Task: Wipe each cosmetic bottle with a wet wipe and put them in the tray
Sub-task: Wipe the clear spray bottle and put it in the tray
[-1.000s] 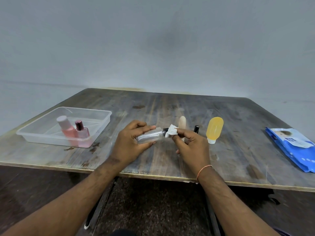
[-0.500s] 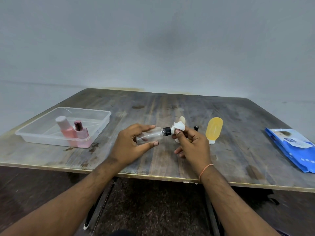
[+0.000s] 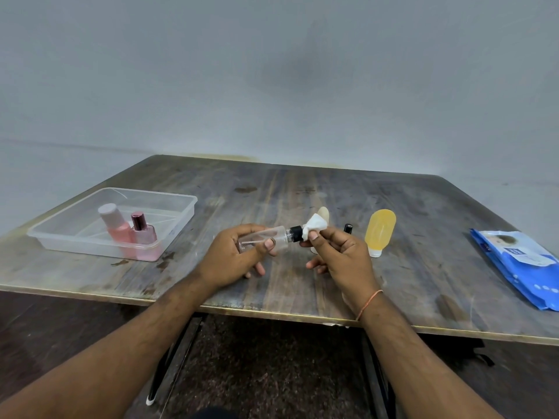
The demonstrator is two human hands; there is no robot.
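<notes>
Left hand (image 3: pixel 233 257) grips the clear bottle (image 3: pixel 266 241); right hand (image 3: pixel 338 255) pinches the wipe (image 3: pixel 316 226) at its cap, hiding the beige bottle (image 3: pixel 323 212) beside the yellow bottle (image 3: pixel 379 231).

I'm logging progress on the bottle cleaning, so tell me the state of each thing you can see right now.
clear bottle: capped, sideways, gripped by left hand
wet wipe: crumpled, pinched by right hand at the cap
tray: holds two pink bottles
yellow bottle: lying on table, outside the tray
wipes pack: lying flat
</notes>
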